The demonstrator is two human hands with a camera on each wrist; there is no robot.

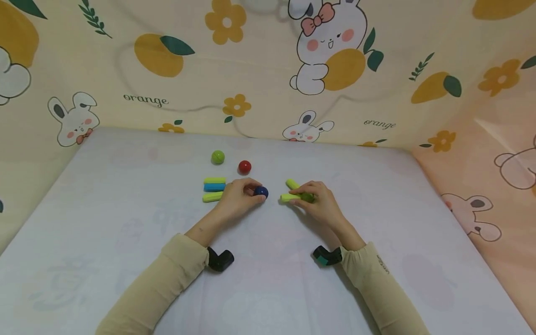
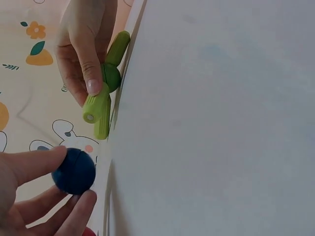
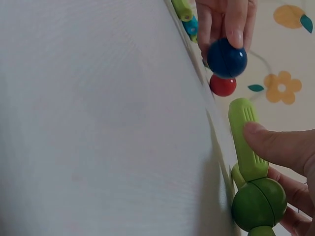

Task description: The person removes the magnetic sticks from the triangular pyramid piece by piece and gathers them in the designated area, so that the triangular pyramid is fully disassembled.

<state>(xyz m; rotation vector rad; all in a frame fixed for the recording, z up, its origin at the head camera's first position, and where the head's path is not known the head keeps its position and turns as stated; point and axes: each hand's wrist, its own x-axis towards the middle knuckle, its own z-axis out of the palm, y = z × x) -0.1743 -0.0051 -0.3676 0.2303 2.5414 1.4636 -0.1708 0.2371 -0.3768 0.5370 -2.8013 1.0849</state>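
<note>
My left hand (image 1: 238, 197) pinches a dark blue ball (image 1: 261, 192) between thumb and fingers; a thin seam line runs across it in the left wrist view. To its right, my right hand (image 1: 321, 201) grips a yellow-green ribbed rod (image 3: 247, 142) with the thumb along its side. That rod joins a dark green ball (image 3: 259, 204), from which other yellow-green rods (image 2: 118, 48) also stick out. The free rod end points toward the blue ball, with a gap between them. Part of this piece is hidden behind the right hand's fingers.
A light green ball (image 1: 217, 157) and a red ball (image 1: 244, 167) lie behind the left hand. Left of that hand, two yellow-green rods (image 1: 215, 180) and a blue rod (image 1: 214, 187) lie side by side on the white table (image 1: 268, 288). A patterned cloth (image 1: 259, 70) hangs behind.
</note>
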